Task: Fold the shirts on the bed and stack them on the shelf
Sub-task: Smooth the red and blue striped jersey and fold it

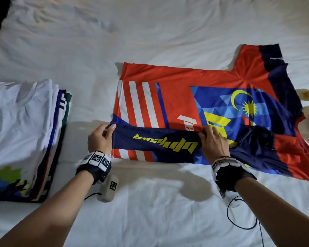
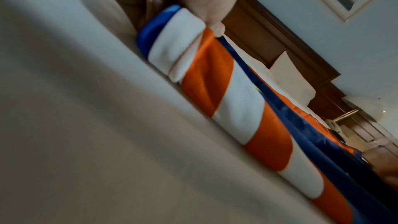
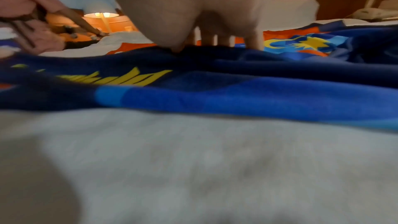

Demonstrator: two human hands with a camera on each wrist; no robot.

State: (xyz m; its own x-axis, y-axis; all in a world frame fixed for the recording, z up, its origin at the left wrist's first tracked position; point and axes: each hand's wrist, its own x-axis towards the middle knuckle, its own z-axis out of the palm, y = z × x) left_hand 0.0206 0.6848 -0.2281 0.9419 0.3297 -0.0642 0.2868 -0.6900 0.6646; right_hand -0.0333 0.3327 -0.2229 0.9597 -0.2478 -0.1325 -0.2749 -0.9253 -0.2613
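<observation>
Jersey (image 1: 177, 107) is judged thin, slick and limp. Its folded near edge is pinched by the left hand (image 1: 101, 138) at the hem corner and by the right hand (image 1: 212, 141) mid-edge. It is best held at corners, taut.

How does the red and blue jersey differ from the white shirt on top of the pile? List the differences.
The red and blue jersey lies spread out, mid-fold; the white shirt is already folded.
The jersey lies alone on the bed sheet; the white shirt tops a pile.
The left hand and right hand pinch the jersey; the white shirt is untouched.
</observation>
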